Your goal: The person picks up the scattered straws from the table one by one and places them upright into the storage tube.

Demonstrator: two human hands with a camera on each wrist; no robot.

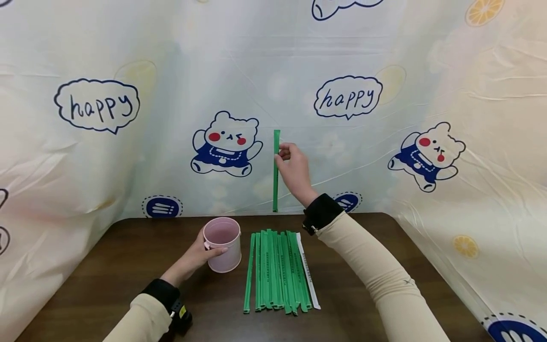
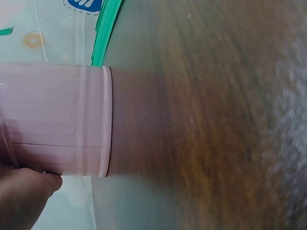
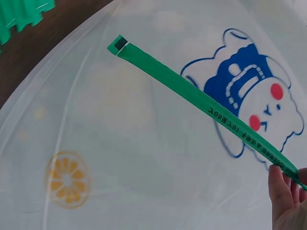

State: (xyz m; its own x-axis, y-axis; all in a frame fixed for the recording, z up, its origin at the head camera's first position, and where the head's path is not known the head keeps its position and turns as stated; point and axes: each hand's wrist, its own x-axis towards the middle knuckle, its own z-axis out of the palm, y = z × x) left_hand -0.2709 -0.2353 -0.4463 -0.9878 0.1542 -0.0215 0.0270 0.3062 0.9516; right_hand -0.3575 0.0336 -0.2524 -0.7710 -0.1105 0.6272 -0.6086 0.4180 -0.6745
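A pink metal bucket (image 1: 223, 254) stands on the brown table, and my left hand (image 1: 197, 255) grips its left side, thumb across the front. The left wrist view shows the same bucket (image 2: 53, 115) lying sideways in frame, with the thumb (image 2: 29, 191) at its wall. Raised above the table's far edge, my right hand (image 1: 294, 168) pinches a green paper-wrapped straw (image 1: 276, 190) held upright near its upper part. Dark printed characters run along this straw (image 3: 192, 96) in the right wrist view. Several more green wrapped straws (image 1: 278, 275) lie side by side right of the bucket.
One white wrapped straw (image 1: 308, 273) lies at the right end of the green row. The dark wooden table (image 1: 354, 285) extends around them. A pale curtain (image 1: 273, 61) printed with bears and "happy" bubbles hangs behind the table and along both sides.
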